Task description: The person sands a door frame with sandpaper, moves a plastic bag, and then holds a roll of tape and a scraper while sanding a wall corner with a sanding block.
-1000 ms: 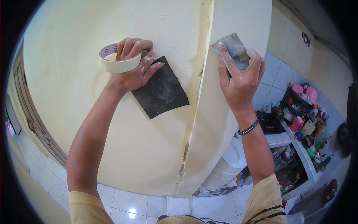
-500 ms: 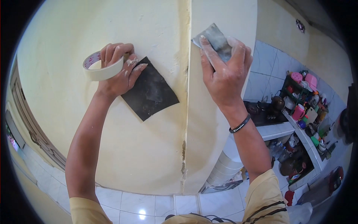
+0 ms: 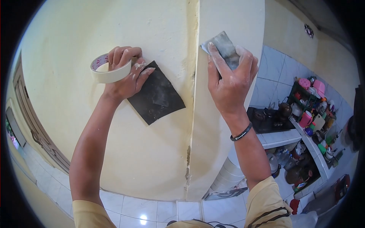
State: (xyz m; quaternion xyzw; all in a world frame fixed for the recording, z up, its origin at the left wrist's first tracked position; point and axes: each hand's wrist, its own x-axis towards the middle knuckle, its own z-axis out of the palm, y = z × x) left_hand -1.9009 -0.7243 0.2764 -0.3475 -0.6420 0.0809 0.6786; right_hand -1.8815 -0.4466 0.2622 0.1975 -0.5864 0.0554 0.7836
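Note:
A roll of masking tape (image 3: 111,77) hangs around the fingers of my left hand (image 3: 123,85). That same hand pinches the upper left edge of a dark sheet of sandpaper (image 3: 159,97), which lies over the wall left of the corner crack. My right hand (image 3: 234,81), dusted with white powder, is closed on a small folded grey piece of sandpaper (image 3: 224,46). It presses this piece to the pale wall face right of the crack, thumb and fingers on either side. White smears mark the left hand too.
The cream wall (image 3: 76,125) has a rough vertical crack (image 3: 188,163) along its corner. On the right are a black stove (image 3: 268,119), a tiled counter (image 3: 281,137) and a rack of kitchenware (image 3: 298,95). A wooden door (image 3: 32,117) stands far left.
The whole view has shifted slightly. My right hand and its folded sandpaper have slid a little down the wall. My left hand keeps hold of the tape and the dark sheet.

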